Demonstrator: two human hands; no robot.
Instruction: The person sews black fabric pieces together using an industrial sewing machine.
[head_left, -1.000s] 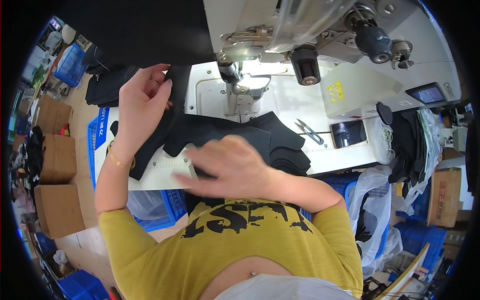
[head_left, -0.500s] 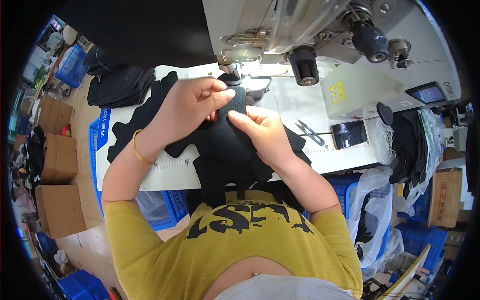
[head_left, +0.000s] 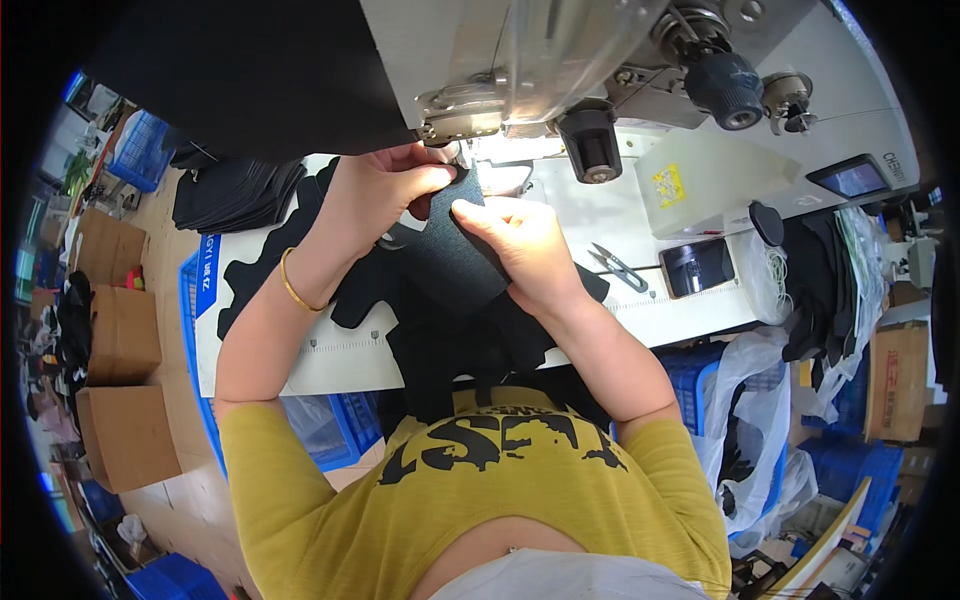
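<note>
A dark grey-black fabric piece [head_left: 455, 255] runs from the needle area of a white sewing machine [head_left: 735, 150] down toward my body. My left hand [head_left: 385, 190] pinches its upper left edge, close beside the presser foot [head_left: 462, 155]. On the right edge, slightly lower, my right hand [head_left: 525, 245] grips the same piece between thumb and fingers. More black cut fabric [head_left: 275, 255] with wavy edges spreads over the white table [head_left: 350, 355] beneath and to the left, hanging over the near edge. Part of my left fingers is hidden behind the thumb and cloth.
Thread snips [head_left: 620, 268] and a black phone [head_left: 697, 268] lie right of my right hand. A stack of black fabric pieces [head_left: 235, 195] sits at the back left. Blue crates [head_left: 345, 425] stand below the table; cardboard boxes [head_left: 125, 435] are on the floor at left.
Both hands have shifted slightly, the left one up closer to the presser foot. The fabric between them now lies flatter and wider. The whole view has tilted a little.
</note>
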